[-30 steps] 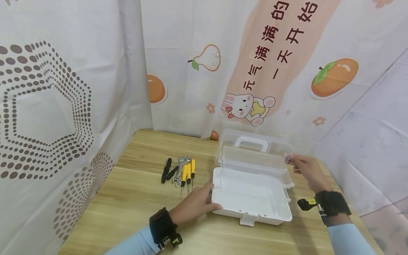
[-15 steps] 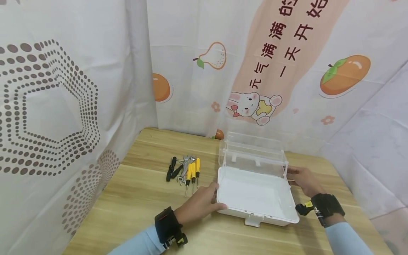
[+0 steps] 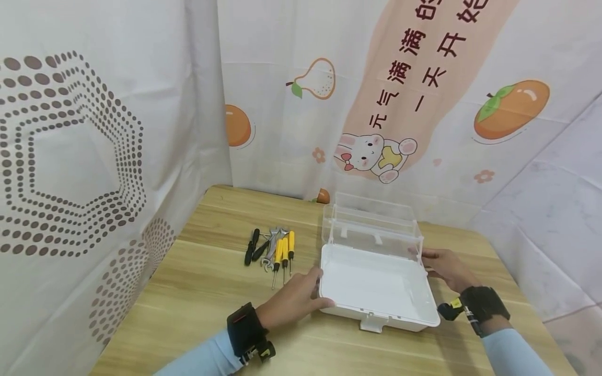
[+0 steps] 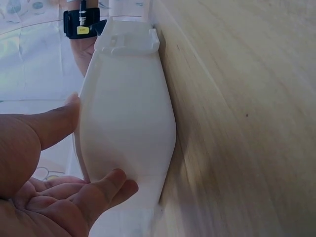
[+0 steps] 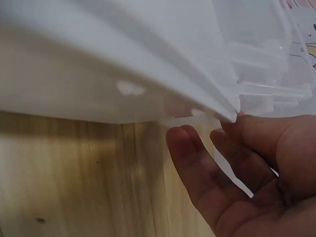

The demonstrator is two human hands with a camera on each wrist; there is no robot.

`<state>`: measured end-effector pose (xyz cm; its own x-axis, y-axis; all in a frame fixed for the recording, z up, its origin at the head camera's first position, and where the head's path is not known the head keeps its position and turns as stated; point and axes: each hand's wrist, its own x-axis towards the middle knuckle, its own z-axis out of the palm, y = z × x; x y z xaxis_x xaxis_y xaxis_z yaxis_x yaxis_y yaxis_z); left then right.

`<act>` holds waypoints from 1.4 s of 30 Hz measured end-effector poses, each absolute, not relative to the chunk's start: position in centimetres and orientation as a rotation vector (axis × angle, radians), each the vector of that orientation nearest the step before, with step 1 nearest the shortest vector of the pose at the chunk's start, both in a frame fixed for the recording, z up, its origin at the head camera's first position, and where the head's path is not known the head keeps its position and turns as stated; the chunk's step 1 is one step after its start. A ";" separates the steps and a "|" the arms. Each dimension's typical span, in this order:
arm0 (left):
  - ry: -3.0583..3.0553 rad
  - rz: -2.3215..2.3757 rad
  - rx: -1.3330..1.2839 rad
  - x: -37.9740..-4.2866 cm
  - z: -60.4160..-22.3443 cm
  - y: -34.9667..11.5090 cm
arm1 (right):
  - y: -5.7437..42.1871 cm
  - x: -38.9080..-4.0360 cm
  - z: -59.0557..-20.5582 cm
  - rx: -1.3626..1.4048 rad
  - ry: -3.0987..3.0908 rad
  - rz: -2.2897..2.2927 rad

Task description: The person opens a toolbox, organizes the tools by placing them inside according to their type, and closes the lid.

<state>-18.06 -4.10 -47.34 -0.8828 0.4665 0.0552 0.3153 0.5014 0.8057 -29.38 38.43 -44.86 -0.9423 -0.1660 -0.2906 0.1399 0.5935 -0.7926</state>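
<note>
"Where's the white box (image 3: 371, 279)?"

"Right of centre, low in the head view, on the tabletop (image 3: 197, 308), its clear lid (image 3: 371, 225) swung back towards the curtain (image 3: 282, 162)."

"And the hands?"

"The left hand (image 3: 297, 298) grips the near left corner, thumb on the rim, fingers bent against the side wall. The right hand (image 3: 447, 267) holds the far right corner, thumb and fingers partly closed by the hinge; whether it also has the lid, I can't tell."

"Which step, then?"

"Steadying the opened box, I'd judge. The next move calls for easing the right hand off without tipping it."
</note>
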 end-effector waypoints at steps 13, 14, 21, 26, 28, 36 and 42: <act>2.625 1.231 0.779 -20.0 -47.5 -5.4 | 39.6 -22.5 -44.5 -0.051 2.494 -1.291; 2.627 1.243 0.757 -20.4 -47.4 -6.1 | 39.5 -22.2 -44.6 -0.040 2.487 -1.313; 2.914 0.983 0.541 -23.1 -46.8 -11.3 | 38.2 -21.6 -46.2 0.106 2.490 -1.454; 2.886 0.838 0.477 -22.8 -48.3 -12.5 | 37.6 -20.1 -46.1 0.158 2.520 -1.410; 2.847 0.809 0.484 -22.4 -48.9 -12.5 | 37.3 -19.4 -45.8 0.165 2.533 -1.369; 2.774 0.772 0.478 -22.2 -48.7 -12.6 | 36.4 -18.3 -45.5 0.153 2.590 -1.376; 2.757 0.795 0.502 -22.9 -48.6 -12.0 | 37.1 -17.7 -45.7 0.236 2.591 -1.377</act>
